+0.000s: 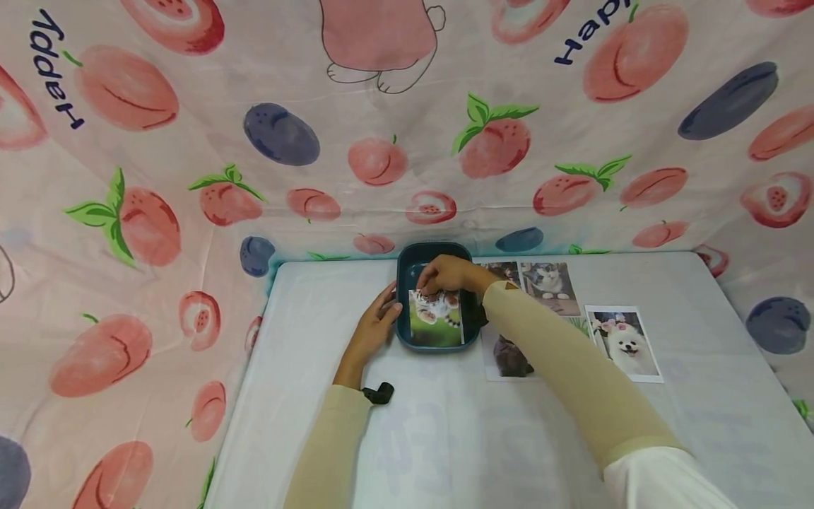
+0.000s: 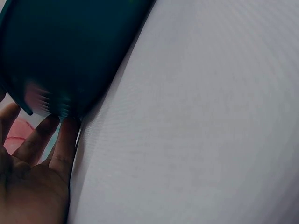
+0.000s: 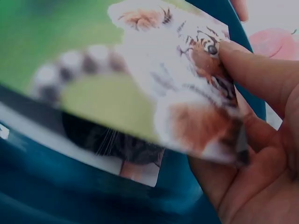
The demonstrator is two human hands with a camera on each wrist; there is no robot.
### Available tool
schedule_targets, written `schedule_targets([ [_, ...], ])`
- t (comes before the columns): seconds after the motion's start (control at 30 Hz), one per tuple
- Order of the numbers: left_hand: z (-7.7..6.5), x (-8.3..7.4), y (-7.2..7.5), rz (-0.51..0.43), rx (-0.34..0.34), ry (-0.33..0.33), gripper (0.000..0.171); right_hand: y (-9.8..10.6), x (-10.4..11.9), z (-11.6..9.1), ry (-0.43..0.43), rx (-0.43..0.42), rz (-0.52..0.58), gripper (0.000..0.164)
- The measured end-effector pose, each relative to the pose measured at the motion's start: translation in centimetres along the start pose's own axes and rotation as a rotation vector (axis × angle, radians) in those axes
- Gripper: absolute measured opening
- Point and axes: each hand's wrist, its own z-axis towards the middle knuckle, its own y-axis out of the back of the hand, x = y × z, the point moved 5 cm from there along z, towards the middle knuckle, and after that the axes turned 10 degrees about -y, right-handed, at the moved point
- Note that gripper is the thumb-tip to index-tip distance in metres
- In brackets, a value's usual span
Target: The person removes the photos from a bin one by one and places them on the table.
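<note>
My right hand is over a dark teal tray, pinching a photo card of a tiger cub at one edge between thumb and fingers. In the right wrist view, the tiger photo is tilted above another photo with a dark-furred animal, which lies inside the tray. My left hand is at the tray's left side. Its extended fingertips touch the outer wall, as the left wrist view shows with the hand below the tray.
Right of the tray lie several photos on the white table: a grey-and-white cat, a dark grey animal and a white dog. My right forearm covers part of them. A fruit-patterned cloth hangs behind the table.
</note>
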Motion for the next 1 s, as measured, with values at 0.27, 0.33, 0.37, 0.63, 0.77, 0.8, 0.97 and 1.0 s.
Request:
schedule_targets([
  [0.27,0.0,0.0,0.0,-0.005,-0.002,0.003,0.054,-0.6,-1.1,-1.2,-0.028,0.132,-0.074,0.037],
  [0.33,0.0,0.0,0.0,0.002,-0.005,0.008,0.054,-0.5,-1.1,-1.7,-0.011,0.133,-0.085,0.04],
  [0.37,0.0,0.0,0.0,0.005,-0.006,0.01,0.053,-0.5,-1.1,-2.0,0.001,0.125,-0.094,0.042],
  [0.63,-0.1,0.0,0.0,-0.001,-0.009,0.024,0.052,0.6,-1.4,-3.1,0.095,-0.115,0.012,0.033],
  [0.77,0.0,0.0,0.0,0.001,-0.01,0.004,0.054,1.5,-1.9,-3.7,0.143,-0.231,0.077,0.023],
  [0.8,0.0,0.0,0.0,0.001,-0.011,0.001,0.054,1.7,-2.0,-3.9,0.157,-0.251,0.09,0.023],
  [0.97,0.0,0.0,0.0,0.004,-0.018,0.007,0.055,2.7,-3.2,-5.0,0.182,-0.314,0.138,0.031],
  [1.0,0.0,0.0,-0.1,0.002,-0.019,0.009,0.055,2.9,-3.5,-5.3,0.176,-0.325,0.154,0.032],
])
